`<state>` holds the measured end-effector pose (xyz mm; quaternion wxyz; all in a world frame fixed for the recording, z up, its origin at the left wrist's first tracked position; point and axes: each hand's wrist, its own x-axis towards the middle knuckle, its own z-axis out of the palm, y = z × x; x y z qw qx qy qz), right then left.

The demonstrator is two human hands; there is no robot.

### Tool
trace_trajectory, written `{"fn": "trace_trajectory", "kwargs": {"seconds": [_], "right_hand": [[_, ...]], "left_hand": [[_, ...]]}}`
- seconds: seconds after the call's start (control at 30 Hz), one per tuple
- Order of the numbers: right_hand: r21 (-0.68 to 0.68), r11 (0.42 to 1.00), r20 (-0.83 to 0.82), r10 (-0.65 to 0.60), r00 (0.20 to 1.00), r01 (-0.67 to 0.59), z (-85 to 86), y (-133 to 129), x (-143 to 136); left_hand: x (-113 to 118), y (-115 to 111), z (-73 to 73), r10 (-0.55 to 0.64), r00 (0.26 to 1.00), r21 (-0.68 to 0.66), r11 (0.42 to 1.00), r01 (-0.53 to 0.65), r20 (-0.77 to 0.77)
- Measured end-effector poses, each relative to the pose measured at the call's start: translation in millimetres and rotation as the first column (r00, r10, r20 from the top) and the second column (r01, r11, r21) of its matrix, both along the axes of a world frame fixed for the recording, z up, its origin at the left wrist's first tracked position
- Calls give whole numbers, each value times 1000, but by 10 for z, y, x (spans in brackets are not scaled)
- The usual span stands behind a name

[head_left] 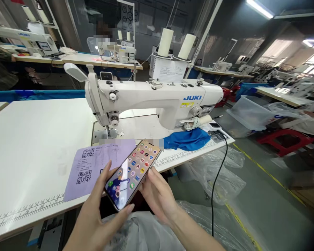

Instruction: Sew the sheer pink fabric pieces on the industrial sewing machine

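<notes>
A phone [133, 172] with a lit screen of app icons is tilted above the front edge of a white sewing table [36, 139]. My left hand [99, 212] grips its lower left part, with the thumb along the bottom edge. At its right edge my right hand [159, 195] holds it too, the fingers partly hidden behind it. Under and beside the phone lies a purple sheet [91, 174] with printed QR codes. Behind it stands a white JUKI sewing machine [146, 94], its needle area just past the sheet.
Blue cloth [188, 139] and a coil of cord [192, 123] lie right of the machine. A black cable [214, 188] hangs off the table's right end. Plastic bins [251, 113] and a red stool [288, 141] stand on the right. Thread cones [165, 42] rise behind.
</notes>
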<state>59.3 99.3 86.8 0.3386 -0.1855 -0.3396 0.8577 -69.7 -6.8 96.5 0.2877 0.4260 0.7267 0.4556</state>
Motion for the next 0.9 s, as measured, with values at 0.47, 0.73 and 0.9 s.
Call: {"fn": "trace_trajectory", "kwargs": {"seconds": [0.47, 0.73, 0.9], "right_hand": [[606, 687, 737, -295, 608, -402, 196, 770, 1006], [793, 246, 465, -835, 293, -557, 120, 1529, 854], [887, 302, 361, -925, 116, -350, 301, 1886, 879]], "left_hand": [[-403, 649, 184, -357, 917, -210, 924, 320, -176], [-401, 902, 406, -329, 853, -216, 941, 260, -405], [-246, 1165, 448, -401, 801, -283, 911, 299, -445]]}}
